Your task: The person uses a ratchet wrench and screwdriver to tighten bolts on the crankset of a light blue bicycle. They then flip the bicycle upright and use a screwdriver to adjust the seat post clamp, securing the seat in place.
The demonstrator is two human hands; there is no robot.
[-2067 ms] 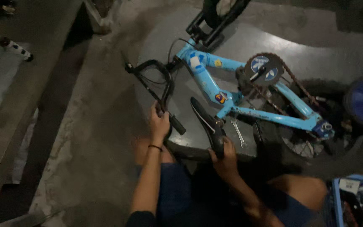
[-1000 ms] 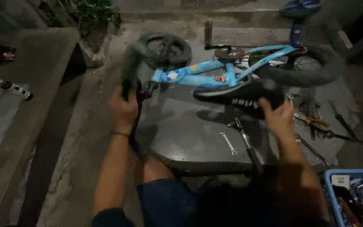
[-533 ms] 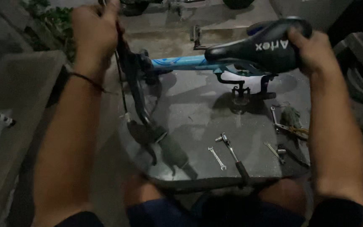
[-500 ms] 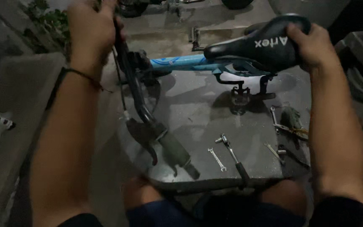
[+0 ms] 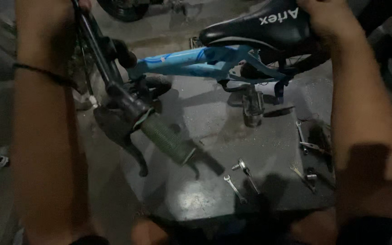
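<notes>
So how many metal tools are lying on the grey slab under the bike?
About 5, though darkness may hide more: a small spanner and a ratchet wrench near the front edge, another spanner to their right, and two tools beside the right forearm.

The only lettering in sight is a white printed marking on the black bicycle saddle (image 5: 268, 27), near the top of the view; it runs across the saddle's upper face and reads upside down from the camera. The right hand (image 5: 327, 18) grips the saddle just beside that marking without covering it. The blue frame tube (image 5: 182, 63) below the saddle bears faint paler graphics along its side, too dim to make out as a sticker or paintwork. No packages, signs or screens show anywhere on the grey slab or the ground around it.
</notes>
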